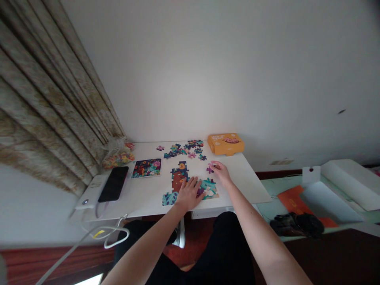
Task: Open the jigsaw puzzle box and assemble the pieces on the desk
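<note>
Pinching purple jigsaw piece (210, 169), seemingly, in right hand (221, 174); left hand (189, 194) open on puzzle (179, 174).

**Your Room, Straight Ahead**

You look straight at a plain white wall (225, 71), marked on the right by a small dark scuff (342, 111), with a small pale plate (281, 161) lower down. A beige patterned curtain (50, 99) falls in long, heavy folds along your left. The white table (246, 186) stands against the wall, and a pale green glassy surface (267, 208) lies beyond its right end. Below, you see a reddish-brown wooden floor (53, 257). Soft, even light spreads across the wall, leaving no hard shadows.
</note>
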Available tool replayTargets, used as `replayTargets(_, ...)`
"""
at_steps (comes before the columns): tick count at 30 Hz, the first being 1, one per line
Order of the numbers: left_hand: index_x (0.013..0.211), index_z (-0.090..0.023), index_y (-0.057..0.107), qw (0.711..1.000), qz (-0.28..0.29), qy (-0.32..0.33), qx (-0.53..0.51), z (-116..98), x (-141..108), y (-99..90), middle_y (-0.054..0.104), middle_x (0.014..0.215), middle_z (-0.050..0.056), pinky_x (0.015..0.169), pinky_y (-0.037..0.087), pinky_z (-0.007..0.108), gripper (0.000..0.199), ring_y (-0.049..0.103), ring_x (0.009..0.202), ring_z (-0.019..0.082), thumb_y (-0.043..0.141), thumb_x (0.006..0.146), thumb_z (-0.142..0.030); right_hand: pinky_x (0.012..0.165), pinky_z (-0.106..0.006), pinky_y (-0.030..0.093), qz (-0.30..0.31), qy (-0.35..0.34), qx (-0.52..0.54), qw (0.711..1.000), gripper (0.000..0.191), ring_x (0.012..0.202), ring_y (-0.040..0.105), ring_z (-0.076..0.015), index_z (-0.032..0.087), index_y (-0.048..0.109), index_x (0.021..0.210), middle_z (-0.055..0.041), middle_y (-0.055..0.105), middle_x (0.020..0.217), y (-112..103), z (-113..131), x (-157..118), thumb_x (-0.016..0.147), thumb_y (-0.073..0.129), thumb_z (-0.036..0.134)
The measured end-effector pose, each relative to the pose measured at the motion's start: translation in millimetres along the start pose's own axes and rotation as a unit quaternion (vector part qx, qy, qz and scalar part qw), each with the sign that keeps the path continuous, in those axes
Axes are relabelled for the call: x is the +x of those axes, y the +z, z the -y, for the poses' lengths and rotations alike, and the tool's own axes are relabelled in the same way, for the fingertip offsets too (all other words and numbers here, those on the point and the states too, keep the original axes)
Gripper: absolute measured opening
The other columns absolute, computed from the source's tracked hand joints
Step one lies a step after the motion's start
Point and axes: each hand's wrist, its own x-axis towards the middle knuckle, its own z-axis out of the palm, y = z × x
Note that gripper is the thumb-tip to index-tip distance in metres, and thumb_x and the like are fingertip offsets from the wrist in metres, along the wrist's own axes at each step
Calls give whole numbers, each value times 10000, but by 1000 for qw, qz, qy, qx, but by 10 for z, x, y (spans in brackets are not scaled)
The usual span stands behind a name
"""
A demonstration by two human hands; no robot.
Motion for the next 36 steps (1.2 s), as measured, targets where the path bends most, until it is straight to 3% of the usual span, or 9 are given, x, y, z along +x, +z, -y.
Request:
replayTargets(8,1474,-247,542,1000,3,2,-1,5,-24,4,502,1576,86,1254,280,562,533,421,1484,291,460,1030,-531,681,-298,493,48,-33,-148,987,399,674,647,-180,184,729,994,-24,725,747,22,-90,286,717,778,467)
replayTargets(12,1460,-248,553,1000,3,0,-3,2,-26,-4,513,1568,81,1253,285,561,515,425,1481,288,464,1031,-520,752,-309,521,74,-95,-255,959,284,751,675,-185,212,745,968,-46,757,900,-4,-100,359,774,757,419)
replayTargets(17,1457,-221,554,1000,6,-5,-6,-8,-19,-13,512,1566,96,1252,285,567,521,430,1476,289,476,1030,-507,746,-290,520,55,-153,-343,925,264,745,649,-162,233,749,1005,-43,728,997,-21,-107,311,839,733,439)
replayTargets(24,1448,-231,563,1000,0,-4,-3,-4,-17,-4,515,1564,95,1247,292,570,511,439,1468,294,468,1030,-511,734,-291,507,30,-148,-396,906,224,761,658,-168,255,749,983,-35,718,1032,75,-31,229,880,705,449)
replayTargets(30,1441,-257,568,1000,5,-8,-8,-24,-22,-28,527,1553,86,1238,307,568,493,449,1459,299,476,1027,-509,789,-299,506,-27,-127,-370,920,302,774,647,-177,182,724,1022,-85,722,1040,27,49,154,956,546,417)
replayTargets(33,1422,-270,578,1000,1,-15,-14,15,52,-88,543,1534,94,1204,362,552,477,492,1420,303,502,1016,-509,789,-296,482,-63,-120,-424,896,322,805,653,-195,156,720,1009,-110,726,1012,-97,79,42,987,475,363)
replayTargets(36,1413,-267,565,998,-33,-40,-26,145,270,-181,541,1528,97,1165,414,505,442,510,1395,290,509,1020,-460,733,-285,450,-86,-61,-511,853,345,788,671,-209,163,724,994,-102,739,895,-148,126,-86,1021,447,365)
